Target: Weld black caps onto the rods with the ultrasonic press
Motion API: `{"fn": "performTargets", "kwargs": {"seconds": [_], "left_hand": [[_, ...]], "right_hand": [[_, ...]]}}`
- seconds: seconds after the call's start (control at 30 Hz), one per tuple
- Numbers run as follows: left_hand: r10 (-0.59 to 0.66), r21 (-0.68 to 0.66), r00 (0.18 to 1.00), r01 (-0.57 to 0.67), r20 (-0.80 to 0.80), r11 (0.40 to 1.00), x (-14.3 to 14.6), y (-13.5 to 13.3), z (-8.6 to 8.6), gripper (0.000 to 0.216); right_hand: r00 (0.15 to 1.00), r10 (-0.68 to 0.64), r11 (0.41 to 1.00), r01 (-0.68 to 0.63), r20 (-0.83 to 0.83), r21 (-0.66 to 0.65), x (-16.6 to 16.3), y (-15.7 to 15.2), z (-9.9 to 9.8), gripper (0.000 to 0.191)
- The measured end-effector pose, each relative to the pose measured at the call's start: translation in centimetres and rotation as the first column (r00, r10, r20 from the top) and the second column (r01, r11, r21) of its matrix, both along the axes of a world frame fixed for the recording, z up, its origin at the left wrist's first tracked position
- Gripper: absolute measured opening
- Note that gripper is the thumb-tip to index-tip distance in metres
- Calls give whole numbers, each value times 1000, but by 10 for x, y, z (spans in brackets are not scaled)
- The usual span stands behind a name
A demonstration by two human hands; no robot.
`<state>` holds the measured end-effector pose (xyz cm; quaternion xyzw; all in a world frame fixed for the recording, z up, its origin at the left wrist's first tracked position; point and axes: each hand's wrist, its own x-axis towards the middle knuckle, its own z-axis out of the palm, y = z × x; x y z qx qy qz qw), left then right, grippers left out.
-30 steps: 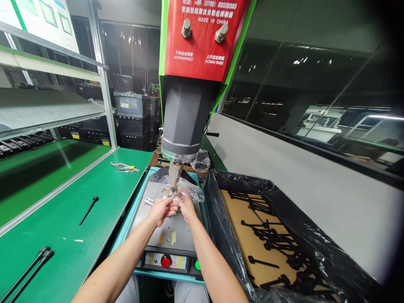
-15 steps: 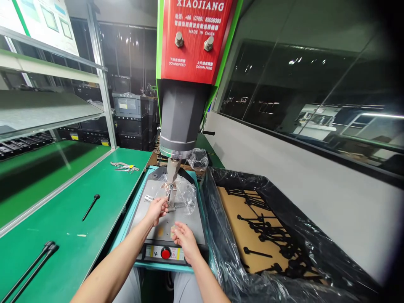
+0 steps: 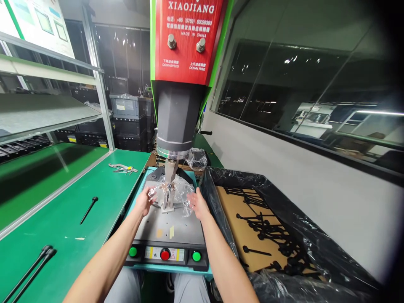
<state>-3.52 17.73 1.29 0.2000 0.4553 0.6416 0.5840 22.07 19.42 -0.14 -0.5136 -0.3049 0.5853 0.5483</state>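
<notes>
My left hand [image 3: 144,202] is at the left edge of a clear plastic film [image 3: 183,194], its fingers against the film. Across from it, my right hand [image 3: 199,204] touches the film's right edge with fingers stretched out and thumb apart. Between the hands a metal fixture [image 3: 168,206] stands on the machine's grey base plate [image 3: 151,229], with the film around it. A small dark part [image 3: 169,191] sits upright in the fixture, below the metal horn [image 3: 171,170] of the red and green press [image 3: 186,54]. Whether the horn touches the part I cannot tell.
Green buttons [image 3: 133,251] flank a red button [image 3: 165,254] at the base's front. On the right, a plastic-lined box [image 3: 221,219] holds several black rod-shaped parts [image 3: 257,250]. More black rods [image 3: 47,252] and pliers [image 3: 123,168] lie on the green table [image 3: 107,198].
Both hands have moved apart and forward, from the fixture's front to the two sides of the film. The right hand has left the plate's front. The view has shifted slightly.
</notes>
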Motion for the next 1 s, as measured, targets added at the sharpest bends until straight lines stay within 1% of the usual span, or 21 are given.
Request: {"fn": "performTargets", "kwargs": {"seconds": [0.07, 0.17, 0.27, 0.4, 0.47, 0.57, 0.73, 0.8, 0.87, 0.93, 1.0], "left_hand": [[34, 47, 999, -34, 13, 998, -3, 8, 4, 18], [62, 85, 997, -65, 33, 994, -9, 15, 6, 18], [87, 68, 995, -90, 47, 994, -14, 18, 1, 17], [133, -8, 988, -133, 73, 991, -19, 19, -11, 13], [121, -38, 988, -118, 91, 992, -19, 17, -14, 11], [63, -55, 991, -57, 121, 997, -16, 12, -14, 14], [-31, -88, 990, 44, 140, 995, -14, 2, -7, 26], [-67, -137, 989, 85, 133, 987, -16, -6, -5, 33], [-95, -194, 988, 117, 121, 974, -21, -21, -8, 36], [-86, -220, 996, 90, 27, 971, -29, -44, -20, 34], [-56, -180, 985, 26, -164, 983, -39, -76, -42, 29]], "right_hand": [[999, 29, 999, -28, -32, 41, -10, 21, 13, 40], [998, 20, 996, -15, -56, 87, -29, 40, 22, 28], [998, 6, 997, -1, -62, 80, -40, 46, 19, 25], [999, 11, 1000, -9, -39, 29, -40, 41, 7, 26], [1000, 16, 1000, -16, -27, 8, -38, 37, 1, 28], [999, 23, 1000, -24, -23, -3, -35, 33, -1, 29], [1000, 30, 1000, -30, -2, 9, -27, 26, 6, 35], [999, -22, 999, 21, 35, 26, -19, 15, 8, 38], [992, -101, 993, 96, 79, 67, -7, -7, 6, 39], [979, -165, 981, 149, 120, 127, 5, -41, -5, 38], [970, -173, 975, 145, 169, 168, 16, -82, -28, 35]]}}
